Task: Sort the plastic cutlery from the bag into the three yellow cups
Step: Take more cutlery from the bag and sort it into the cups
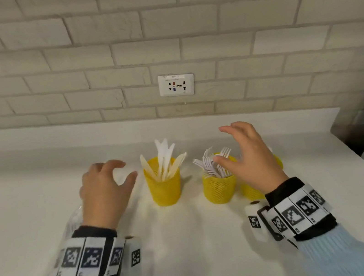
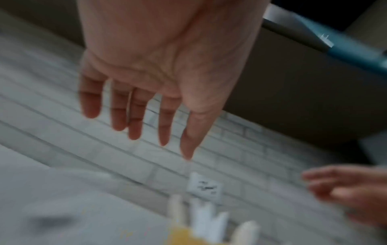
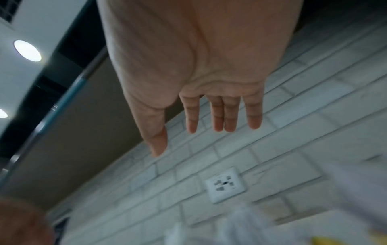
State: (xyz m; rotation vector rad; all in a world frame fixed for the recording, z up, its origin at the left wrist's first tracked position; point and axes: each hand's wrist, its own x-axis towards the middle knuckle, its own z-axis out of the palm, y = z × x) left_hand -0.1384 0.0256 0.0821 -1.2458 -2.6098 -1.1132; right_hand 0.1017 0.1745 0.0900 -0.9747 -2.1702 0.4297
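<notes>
Three yellow mesh cups stand on the white counter in the head view. The left cup (image 1: 164, 186) holds white plastic knives (image 1: 164, 157). The middle cup (image 1: 219, 188) holds white forks (image 1: 209, 164). My right hand mostly hides the third cup (image 1: 251, 192); its contents are out of sight. My left hand (image 1: 125, 171) hovers left of the knife cup, fingers relaxed and empty; the left wrist view shows the left hand (image 2: 167, 145) with straight fingers. My right hand (image 1: 220, 144) hovers over the two right cups, fingers spread, holding nothing; the right hand (image 3: 173, 142) also appears open from the wrist.
A crumpled clear plastic bag (image 1: 74, 219) lies under my left wrist. A brick wall with a white socket (image 1: 176, 85) rises behind the counter. The counter's right edge (image 1: 357, 154) drops off beside the cups.
</notes>
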